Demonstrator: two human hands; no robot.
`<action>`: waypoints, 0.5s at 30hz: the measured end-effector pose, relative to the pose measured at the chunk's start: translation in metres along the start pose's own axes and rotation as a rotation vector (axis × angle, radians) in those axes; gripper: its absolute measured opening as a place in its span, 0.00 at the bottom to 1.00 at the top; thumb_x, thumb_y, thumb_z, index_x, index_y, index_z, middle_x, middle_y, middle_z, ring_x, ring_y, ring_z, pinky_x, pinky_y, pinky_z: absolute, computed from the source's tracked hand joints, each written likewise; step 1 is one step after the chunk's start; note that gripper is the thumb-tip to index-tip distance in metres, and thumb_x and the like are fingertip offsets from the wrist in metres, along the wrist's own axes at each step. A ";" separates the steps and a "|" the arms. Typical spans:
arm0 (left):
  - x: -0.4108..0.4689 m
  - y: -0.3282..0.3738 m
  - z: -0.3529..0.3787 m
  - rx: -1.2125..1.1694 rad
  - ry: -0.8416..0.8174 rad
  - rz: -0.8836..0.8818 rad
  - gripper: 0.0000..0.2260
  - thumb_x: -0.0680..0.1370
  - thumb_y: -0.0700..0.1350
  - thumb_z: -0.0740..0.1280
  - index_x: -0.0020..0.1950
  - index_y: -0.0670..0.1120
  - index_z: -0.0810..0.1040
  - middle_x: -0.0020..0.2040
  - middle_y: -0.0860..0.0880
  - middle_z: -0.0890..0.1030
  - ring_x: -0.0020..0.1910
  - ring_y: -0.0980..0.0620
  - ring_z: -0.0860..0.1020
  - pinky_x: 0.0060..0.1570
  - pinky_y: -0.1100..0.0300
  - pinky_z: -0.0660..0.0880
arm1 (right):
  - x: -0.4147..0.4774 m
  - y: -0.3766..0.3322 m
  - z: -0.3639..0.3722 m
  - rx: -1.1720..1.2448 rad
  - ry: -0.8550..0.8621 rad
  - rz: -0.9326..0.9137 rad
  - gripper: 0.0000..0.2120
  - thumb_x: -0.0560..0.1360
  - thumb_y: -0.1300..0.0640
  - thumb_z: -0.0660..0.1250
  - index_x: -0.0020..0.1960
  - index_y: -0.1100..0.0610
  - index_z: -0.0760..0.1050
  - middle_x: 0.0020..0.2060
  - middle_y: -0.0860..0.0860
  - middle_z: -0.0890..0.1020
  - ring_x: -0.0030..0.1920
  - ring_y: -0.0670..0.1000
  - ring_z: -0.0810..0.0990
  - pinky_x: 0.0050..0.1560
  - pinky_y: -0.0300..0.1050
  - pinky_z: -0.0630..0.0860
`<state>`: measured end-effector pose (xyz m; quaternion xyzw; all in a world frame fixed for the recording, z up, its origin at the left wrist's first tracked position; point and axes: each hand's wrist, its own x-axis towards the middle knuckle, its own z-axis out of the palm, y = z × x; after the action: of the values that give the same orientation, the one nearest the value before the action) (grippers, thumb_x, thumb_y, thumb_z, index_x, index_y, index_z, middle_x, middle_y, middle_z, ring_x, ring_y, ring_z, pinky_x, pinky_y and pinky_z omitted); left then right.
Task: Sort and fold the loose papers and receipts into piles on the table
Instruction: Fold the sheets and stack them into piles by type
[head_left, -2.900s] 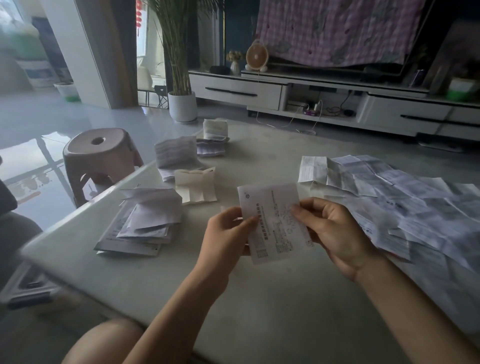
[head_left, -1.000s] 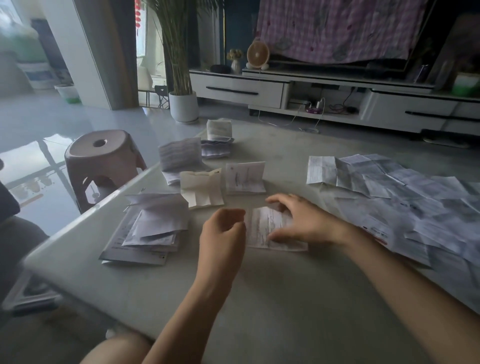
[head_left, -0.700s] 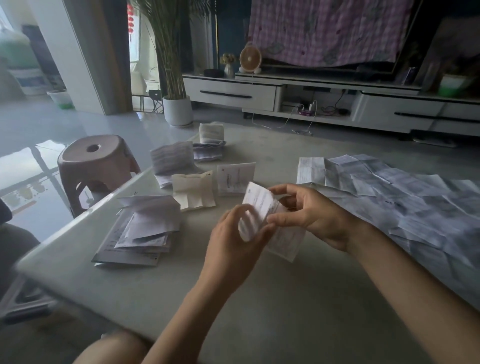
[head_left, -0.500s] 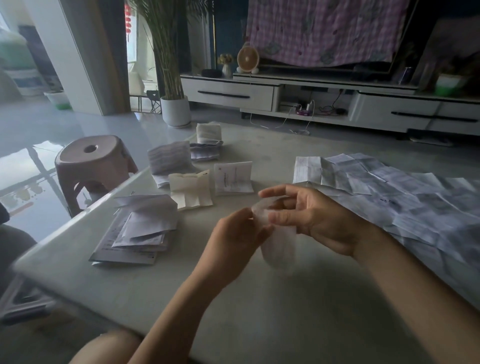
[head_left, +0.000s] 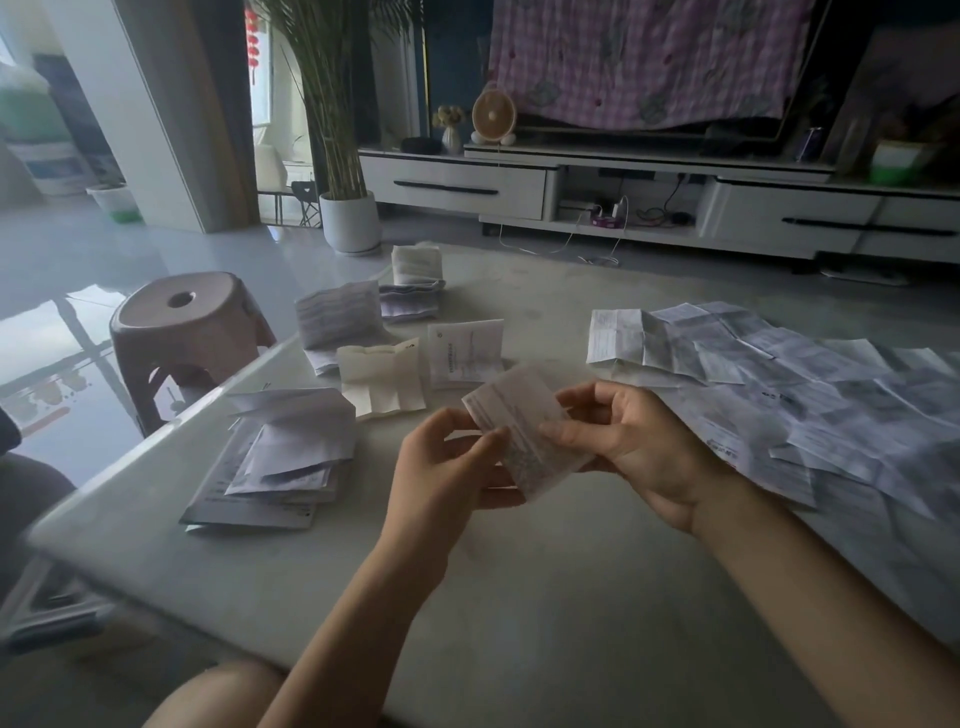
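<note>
Far left of the receipt (head_left: 524, 431), just off the edge of the table (head_left: 519, 597), stands a stool (head_left: 182, 322). Nearer the receipt on its left lies a big pile (head_left: 280, 457) of folded sheets. Beyond and left of the receipt sit a lined pile (head_left: 337, 317), a cream slip (head_left: 382, 376) and a far pile (head_left: 415, 283). A folded sheet (head_left: 465, 351) lies just behind the receipt.

The left forearm rises from the bottom edge, slanting up and to the right, with the wrist nearly straight. The left hand (head_left: 447, 467) shows its back. Its fingers curl beneath the receipt's lower left part and its thumb tip presses on the left edge, a narrow pinch.

The receipt is held over the middle of the table, tilted, and its print is too blurred to read.

The right forearm comes in from the lower right corner, slanting up and to the left. The right hand (head_left: 634, 447) meets the receipt's right edge with its palm turned toward the left hand. Its thumb lies across the paper's face and its fingers curl behind the upper right corner, so it also pinches the receipt.

Right of the receipt, loose papers (head_left: 779, 389) lie flat and overlapping as far as the table's right side.
</note>
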<state>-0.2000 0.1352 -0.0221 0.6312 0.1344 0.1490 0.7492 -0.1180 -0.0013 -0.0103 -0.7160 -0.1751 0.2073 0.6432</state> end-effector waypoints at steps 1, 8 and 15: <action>0.000 -0.001 0.001 0.034 0.027 0.016 0.04 0.76 0.34 0.64 0.43 0.42 0.76 0.34 0.43 0.82 0.29 0.50 0.81 0.29 0.58 0.79 | 0.000 0.001 0.002 -0.061 0.035 -0.044 0.09 0.68 0.62 0.72 0.47 0.58 0.76 0.40 0.52 0.80 0.37 0.44 0.80 0.33 0.35 0.76; 0.005 -0.012 -0.001 0.049 0.168 -0.006 0.08 0.76 0.32 0.63 0.46 0.44 0.76 0.36 0.44 0.82 0.29 0.53 0.81 0.27 0.61 0.77 | 0.011 0.022 0.012 -0.131 0.100 -0.054 0.06 0.70 0.65 0.71 0.42 0.58 0.74 0.35 0.53 0.79 0.27 0.41 0.77 0.28 0.34 0.75; 0.013 -0.020 -0.006 0.364 0.373 0.144 0.12 0.75 0.34 0.61 0.55 0.45 0.76 0.52 0.49 0.79 0.49 0.53 0.76 0.49 0.63 0.70 | 0.051 0.040 0.029 -0.471 0.389 -0.114 0.05 0.69 0.62 0.70 0.41 0.56 0.74 0.35 0.51 0.78 0.38 0.55 0.80 0.43 0.49 0.79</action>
<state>-0.1891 0.1428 -0.0428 0.7252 0.2493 0.2891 0.5731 -0.0904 0.0454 -0.0560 -0.8605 -0.1319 -0.0161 0.4918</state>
